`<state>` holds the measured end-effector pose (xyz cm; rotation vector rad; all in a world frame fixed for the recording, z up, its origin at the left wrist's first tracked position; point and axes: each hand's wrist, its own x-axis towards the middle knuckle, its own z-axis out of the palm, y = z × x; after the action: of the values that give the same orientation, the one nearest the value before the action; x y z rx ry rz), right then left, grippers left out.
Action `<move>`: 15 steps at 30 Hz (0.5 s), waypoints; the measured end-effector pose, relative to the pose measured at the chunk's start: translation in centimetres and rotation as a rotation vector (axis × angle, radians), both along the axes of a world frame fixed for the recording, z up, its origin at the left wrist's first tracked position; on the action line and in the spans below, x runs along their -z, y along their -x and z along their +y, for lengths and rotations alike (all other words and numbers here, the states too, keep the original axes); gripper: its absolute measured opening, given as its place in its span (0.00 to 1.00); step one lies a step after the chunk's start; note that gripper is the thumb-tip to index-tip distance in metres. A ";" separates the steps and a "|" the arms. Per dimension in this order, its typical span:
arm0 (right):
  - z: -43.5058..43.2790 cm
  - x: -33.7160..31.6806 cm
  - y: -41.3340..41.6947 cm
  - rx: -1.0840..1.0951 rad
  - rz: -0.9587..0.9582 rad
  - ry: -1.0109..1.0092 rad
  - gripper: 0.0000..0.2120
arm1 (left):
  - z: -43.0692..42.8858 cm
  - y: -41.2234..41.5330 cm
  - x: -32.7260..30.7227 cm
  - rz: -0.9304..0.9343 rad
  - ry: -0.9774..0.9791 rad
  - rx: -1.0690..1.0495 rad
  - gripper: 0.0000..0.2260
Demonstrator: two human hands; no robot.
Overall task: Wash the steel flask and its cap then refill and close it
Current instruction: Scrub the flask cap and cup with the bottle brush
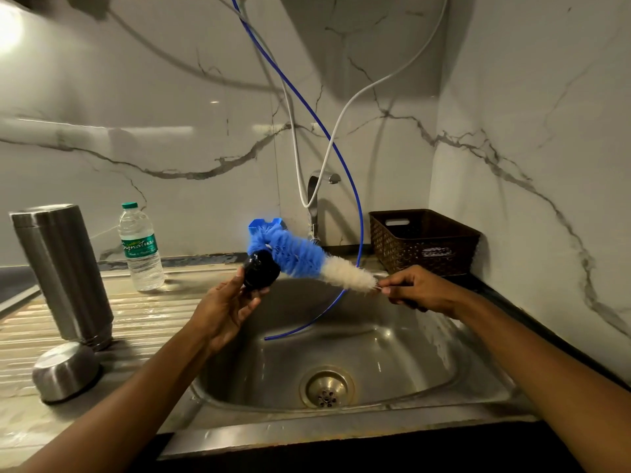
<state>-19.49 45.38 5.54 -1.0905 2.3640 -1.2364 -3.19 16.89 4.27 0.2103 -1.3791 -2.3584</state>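
Blurry cap [261, 270], brush [300, 258] handle hidden — right hand [416, 289]

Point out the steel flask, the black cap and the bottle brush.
steel flask [65, 268], head view, middle of its body.
black cap [261, 270], head view, centre of its dark side.
bottle brush [294, 256], head view, on the blue bristles.

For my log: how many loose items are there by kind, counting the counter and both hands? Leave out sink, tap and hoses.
Steel vessels: 2, the flask and a cup
Plastic water bottle: 1
Black cap: 1, in the left hand
Bottle brush: 1, in the right hand
Brown basket: 1
Total: 6
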 end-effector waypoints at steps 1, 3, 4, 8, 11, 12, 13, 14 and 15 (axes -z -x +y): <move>-0.2 0.1 0.0 -0.003 0.018 0.006 0.11 | 0.3 0.2 0.2 -0.020 0.011 0.019 0.09; -0.8 0.2 0.0 -0.015 0.057 0.015 0.11 | 0.4 0.3 0.2 -0.043 0.022 0.022 0.08; -0.8 0.0 0.0 -0.013 0.067 0.017 0.11 | 0.3 0.2 0.1 -0.041 0.020 0.011 0.09; 0.8 -0.7 0.5 -0.001 0.072 0.013 0.12 | -0.2 0.1 0.1 -0.053 0.033 -0.012 0.09; -0.2 -0.2 0.3 -0.026 0.119 0.005 0.14 | 0.4 0.5 0.7 -0.122 0.099 -0.001 0.08; -0.6 0.0 0.2 -0.031 0.143 0.009 0.14 | 0.4 0.6 0.8 -0.125 0.100 -0.013 0.08; -0.9 0.0 0.4 -0.028 0.162 0.017 0.14 | 0.3 0.6 0.7 -0.117 0.090 -0.036 0.08; -0.8 0.0 0.6 -0.014 0.177 0.025 0.14 | 0.1 0.6 0.7 -0.105 0.075 -0.062 0.08; -0.5 -0.1 0.9 0.005 0.189 0.032 0.14 | -0.1 0.6 0.7 -0.095 0.059 -0.082 0.08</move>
<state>-20.36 44.90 5.67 -1.2635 2.4920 -1.2263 -3.81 16.75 3.60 0.3588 -1.4530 -2.2636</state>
